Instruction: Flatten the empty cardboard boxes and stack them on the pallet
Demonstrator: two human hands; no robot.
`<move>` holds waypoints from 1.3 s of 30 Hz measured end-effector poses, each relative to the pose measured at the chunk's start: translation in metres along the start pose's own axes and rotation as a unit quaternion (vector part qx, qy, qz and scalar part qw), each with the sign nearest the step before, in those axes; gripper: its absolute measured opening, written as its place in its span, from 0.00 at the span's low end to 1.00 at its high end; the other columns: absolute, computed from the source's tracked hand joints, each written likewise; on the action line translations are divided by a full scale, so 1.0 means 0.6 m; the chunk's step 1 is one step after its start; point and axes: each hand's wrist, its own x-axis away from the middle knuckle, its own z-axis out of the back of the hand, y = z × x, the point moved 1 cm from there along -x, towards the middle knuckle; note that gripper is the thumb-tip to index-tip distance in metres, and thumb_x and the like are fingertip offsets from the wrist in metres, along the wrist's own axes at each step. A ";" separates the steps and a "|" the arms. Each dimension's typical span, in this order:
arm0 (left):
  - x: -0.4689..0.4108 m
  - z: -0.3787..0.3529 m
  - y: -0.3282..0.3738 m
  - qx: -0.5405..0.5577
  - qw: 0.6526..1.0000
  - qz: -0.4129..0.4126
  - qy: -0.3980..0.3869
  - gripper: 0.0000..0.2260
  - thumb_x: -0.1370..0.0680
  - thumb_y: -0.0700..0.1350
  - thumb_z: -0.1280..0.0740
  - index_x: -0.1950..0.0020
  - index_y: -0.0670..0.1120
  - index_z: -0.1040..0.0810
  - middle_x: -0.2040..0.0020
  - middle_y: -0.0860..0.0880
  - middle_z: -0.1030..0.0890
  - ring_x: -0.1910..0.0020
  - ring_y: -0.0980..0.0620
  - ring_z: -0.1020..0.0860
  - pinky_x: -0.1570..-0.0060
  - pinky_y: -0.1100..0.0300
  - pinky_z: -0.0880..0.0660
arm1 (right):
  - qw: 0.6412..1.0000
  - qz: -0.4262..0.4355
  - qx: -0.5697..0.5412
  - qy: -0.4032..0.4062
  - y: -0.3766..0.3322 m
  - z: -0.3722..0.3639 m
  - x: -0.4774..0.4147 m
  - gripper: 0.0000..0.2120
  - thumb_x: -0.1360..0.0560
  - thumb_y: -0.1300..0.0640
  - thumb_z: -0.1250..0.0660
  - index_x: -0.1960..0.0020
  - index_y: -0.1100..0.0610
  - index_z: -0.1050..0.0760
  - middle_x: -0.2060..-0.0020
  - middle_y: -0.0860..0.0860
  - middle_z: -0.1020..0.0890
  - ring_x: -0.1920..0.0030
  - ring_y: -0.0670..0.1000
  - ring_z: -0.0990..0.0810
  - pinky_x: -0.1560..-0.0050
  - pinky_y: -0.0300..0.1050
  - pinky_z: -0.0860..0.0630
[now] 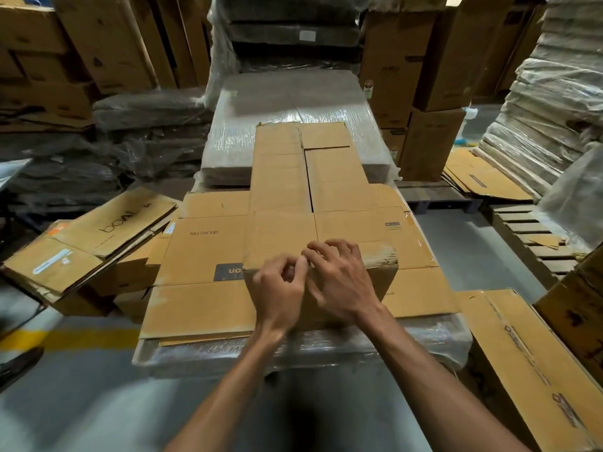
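I see both hands on the near top edge of a long cardboard box [293, 190] lying on flattened boxes [202, 249] atop the wrapped stack [326, 353]. My left hand [280, 288] seems to pinch tape there, though it is blurred; my right hand [339, 278] presses down, fingers curled.

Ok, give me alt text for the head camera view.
Two bare hands, left hand and right hand, pick at the near top edge of a long cardboard box lying on flattened cardboard atop a plastic-wrapped stack.
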 end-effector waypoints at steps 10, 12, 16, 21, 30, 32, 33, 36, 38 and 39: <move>-0.182 -0.033 -0.012 -0.162 0.968 -0.069 -0.180 0.18 0.17 0.45 0.36 0.28 0.44 0.27 0.31 0.44 0.24 0.32 0.48 0.27 0.31 0.54 0.31 | 0.986 -0.117 -0.015 -0.119 0.042 0.031 -0.111 0.20 0.18 0.47 0.43 0.28 0.52 0.29 0.29 0.52 0.26 0.31 0.57 0.32 0.34 0.60 0.35; -0.190 -0.039 -0.013 -0.174 0.963 -0.070 -0.191 0.18 0.17 0.47 0.38 0.27 0.44 0.28 0.30 0.44 0.24 0.32 0.48 0.27 0.29 0.53 0.32 | 0.977 -0.128 0.004 -0.172 0.058 0.033 -0.138 0.22 0.19 0.46 0.44 0.27 0.51 0.31 0.28 0.54 0.28 0.30 0.58 0.33 0.34 0.62 0.35; -0.195 -0.049 -0.021 -0.247 0.939 -0.095 -0.221 0.20 0.16 0.52 0.42 0.25 0.47 0.28 0.30 0.44 0.27 0.31 0.47 0.31 0.28 0.48 0.35 | 0.959 -0.104 0.067 -0.255 0.073 0.038 -0.169 0.26 0.19 0.41 0.48 0.24 0.46 0.34 0.27 0.54 0.31 0.30 0.59 0.33 0.34 0.64 0.34; -0.207 -0.047 -0.028 -0.301 0.913 -0.097 -0.258 0.24 0.17 0.60 0.44 0.22 0.56 0.34 0.29 0.47 0.31 0.30 0.47 0.36 0.29 0.48 0.40 | 0.955 -0.071 0.112 -0.267 0.079 0.059 -0.197 0.22 0.20 0.41 0.46 0.28 0.45 0.32 0.32 0.56 0.29 0.35 0.59 0.30 0.45 0.57 0.27; -0.230 -0.076 0.014 -0.305 0.900 -0.006 -0.312 0.22 0.23 0.55 0.31 0.31 0.53 0.29 0.31 0.45 0.31 0.29 0.42 0.37 0.32 0.42 0.41 | 0.966 -0.059 0.101 -0.232 0.055 0.078 -0.218 0.12 0.16 0.54 0.41 0.44 0.59 0.22 0.50 0.56 0.19 0.58 0.54 0.20 0.57 0.49 0.25; -0.241 -0.076 0.022 -0.251 0.920 0.019 -0.300 0.13 0.23 0.49 0.32 0.39 0.54 0.27 0.38 0.46 0.22 0.33 0.42 0.30 0.37 0.45 0.39 | 0.973 -0.085 0.056 -0.208 0.058 0.087 -0.219 0.11 0.19 0.56 0.38 0.48 0.60 0.19 0.54 0.56 0.17 0.60 0.55 0.18 0.59 0.50 0.21; -0.244 -0.073 0.025 -0.228 0.928 0.033 -0.293 0.12 0.24 0.48 0.31 0.42 0.54 0.26 0.42 0.48 0.19 0.36 0.44 0.27 0.39 0.46 0.39 | 0.974 -0.099 0.035 -0.199 0.063 0.094 -0.221 0.10 0.20 0.57 0.36 0.49 0.59 0.18 0.55 0.55 0.17 0.60 0.55 0.19 0.59 0.50 0.20; -0.249 -0.059 0.034 -0.188 0.943 0.083 -0.261 0.19 0.32 0.54 0.21 0.45 0.53 0.21 0.48 0.52 0.17 0.43 0.48 0.26 0.42 0.49 0.40 | 0.973 -0.127 -0.011 -0.190 0.085 0.122 -0.231 0.06 0.23 0.57 0.32 0.49 0.56 0.18 0.51 0.54 0.19 0.54 0.55 0.20 0.55 0.49 0.23; -0.246 -0.048 0.045 -0.184 0.951 0.089 -0.231 0.20 0.34 0.55 0.19 0.49 0.53 0.22 0.51 0.52 0.18 0.43 0.48 0.26 0.40 0.49 0.40 | 0.971 -0.136 -0.050 -0.192 0.106 0.143 -0.240 0.07 0.22 0.55 0.32 0.47 0.54 0.18 0.45 0.54 0.18 0.49 0.53 0.21 0.47 0.49 0.22; -0.243 -0.041 0.054 -0.184 0.955 0.084 -0.216 0.20 0.35 0.55 0.18 0.50 0.54 0.23 0.52 0.52 0.19 0.43 0.48 0.26 0.40 0.50 0.40 | 0.969 -0.141 -0.066 -0.194 0.118 0.152 -0.244 0.08 0.21 0.54 0.32 0.45 0.53 0.17 0.41 0.53 0.18 0.46 0.52 0.21 0.45 0.48 0.22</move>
